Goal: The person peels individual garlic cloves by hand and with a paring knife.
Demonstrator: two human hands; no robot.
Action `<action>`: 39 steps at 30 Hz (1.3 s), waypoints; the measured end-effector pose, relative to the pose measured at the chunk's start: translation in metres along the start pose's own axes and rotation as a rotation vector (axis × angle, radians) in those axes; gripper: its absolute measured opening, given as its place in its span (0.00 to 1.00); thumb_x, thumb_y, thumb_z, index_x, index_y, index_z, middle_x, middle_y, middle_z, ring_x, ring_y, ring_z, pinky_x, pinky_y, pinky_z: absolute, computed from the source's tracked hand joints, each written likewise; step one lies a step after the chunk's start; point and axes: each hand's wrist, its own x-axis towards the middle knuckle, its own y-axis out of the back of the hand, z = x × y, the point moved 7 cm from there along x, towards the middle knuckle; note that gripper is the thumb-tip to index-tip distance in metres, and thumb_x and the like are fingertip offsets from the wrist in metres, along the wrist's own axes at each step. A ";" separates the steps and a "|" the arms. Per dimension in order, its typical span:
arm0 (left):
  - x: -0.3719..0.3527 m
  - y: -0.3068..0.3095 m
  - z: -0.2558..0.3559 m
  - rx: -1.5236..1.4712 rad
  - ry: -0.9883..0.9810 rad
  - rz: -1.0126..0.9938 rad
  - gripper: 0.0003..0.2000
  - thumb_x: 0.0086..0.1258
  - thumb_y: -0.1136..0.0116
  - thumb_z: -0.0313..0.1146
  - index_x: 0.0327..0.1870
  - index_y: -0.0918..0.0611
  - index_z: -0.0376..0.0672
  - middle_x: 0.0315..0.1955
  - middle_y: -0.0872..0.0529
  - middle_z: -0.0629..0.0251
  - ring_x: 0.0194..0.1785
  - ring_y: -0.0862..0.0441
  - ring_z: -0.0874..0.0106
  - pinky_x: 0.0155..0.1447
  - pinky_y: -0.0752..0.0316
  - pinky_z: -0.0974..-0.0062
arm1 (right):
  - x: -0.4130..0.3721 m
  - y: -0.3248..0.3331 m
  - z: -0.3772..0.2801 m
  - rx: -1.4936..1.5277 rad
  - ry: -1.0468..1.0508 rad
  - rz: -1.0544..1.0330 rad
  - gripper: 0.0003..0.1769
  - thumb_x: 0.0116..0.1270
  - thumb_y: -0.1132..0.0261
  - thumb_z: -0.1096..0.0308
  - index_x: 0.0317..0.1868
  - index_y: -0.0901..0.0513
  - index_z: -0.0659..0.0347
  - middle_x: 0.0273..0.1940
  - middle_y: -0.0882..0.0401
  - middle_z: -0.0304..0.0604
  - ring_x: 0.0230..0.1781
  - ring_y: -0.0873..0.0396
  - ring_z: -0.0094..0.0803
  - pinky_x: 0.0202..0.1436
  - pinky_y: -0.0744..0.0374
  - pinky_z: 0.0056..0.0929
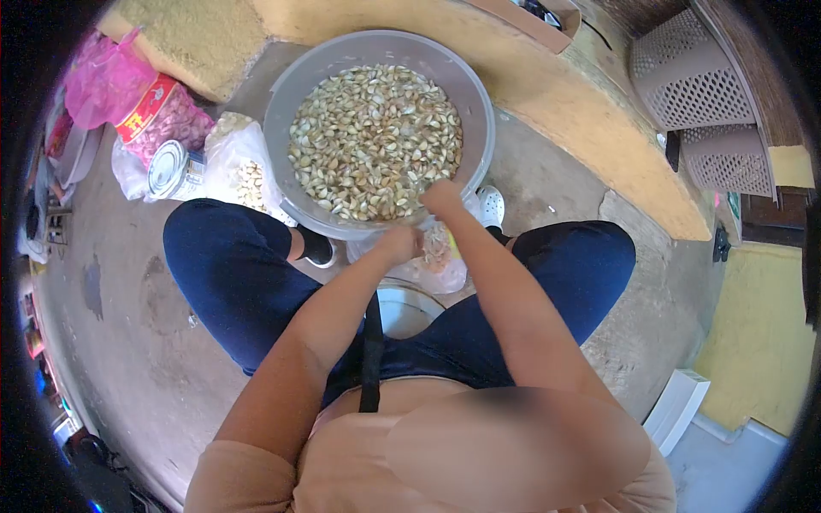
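Fingers of the left hand (400, 245) curl inward near the close rim of the basin, and those of the right hand (442, 198) bunch just beside that rim; whether either set is clamped on anything, or pressed together, cannot be told at this size. Between the person's knees sits a round, pale container (409, 318), partly hidden by the lap. Just beyond it, beneath and between the hands, a clear plastic bag (440, 272) holds pale scraps, probably skins.

Past the hands stands the wide gray basin (479, 128), its bottom covered by a broad spread of garlic cloves (376, 137). Many seem to have their skins on, so most of this batch looks unpeeled. To the basin's left, an open white bag (231, 158) holds paler pieces, perhaps peeled cloves, in a much smaller amount. Next to it are a tin can (174, 171) and a full pink mesh sack (171, 120), apparently further stock. Farther off, perforated plastic crates (701, 94) stand by the yellow ledge (590, 145).
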 end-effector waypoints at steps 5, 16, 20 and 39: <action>0.033 -0.050 -0.032 -0.197 -0.301 0.296 0.14 0.54 0.47 0.43 0.37 0.21 0.44 0.34 0.19 0.55 0.40 0.23 0.57 0.45 0.30 0.65 | 0.000 0.022 -0.130 0.106 0.286 0.215 0.18 0.45 0.38 0.57 0.19 0.21 0.67 0.28 0.22 0.55 0.29 0.21 0.43 0.34 0.24 0.37; 0.029 -0.028 -0.010 -0.195 -0.330 0.331 0.12 0.54 0.50 0.39 0.35 0.20 0.43 0.32 0.20 0.53 0.39 0.23 0.56 0.43 0.29 0.64 | 0.000 0.060 -0.237 0.923 0.368 -0.241 0.11 0.51 0.38 0.67 0.25 0.26 0.69 0.15 0.28 0.43 0.11 0.29 0.27 0.10 0.33 0.28; 0.030 -0.015 -0.027 0.016 -0.007 0.013 0.12 0.53 0.51 0.37 0.33 0.20 0.42 0.31 0.20 0.52 0.38 0.23 0.55 0.42 0.29 0.63 | 0.004 0.092 -0.152 0.710 0.270 -0.310 0.18 0.51 0.37 0.62 0.30 0.28 0.71 0.18 0.27 0.45 0.12 0.30 0.27 0.11 0.32 0.28; 0.028 0.006 -0.219 -0.428 0.730 0.462 0.16 0.61 0.60 0.39 0.35 0.21 0.39 0.35 0.20 0.51 0.41 0.24 0.57 0.44 0.32 0.61 | -0.055 0.221 -0.021 -0.055 0.341 -0.202 0.16 0.55 0.43 0.67 0.44 0.30 0.66 0.30 0.25 0.53 0.30 0.26 0.43 0.36 0.28 0.33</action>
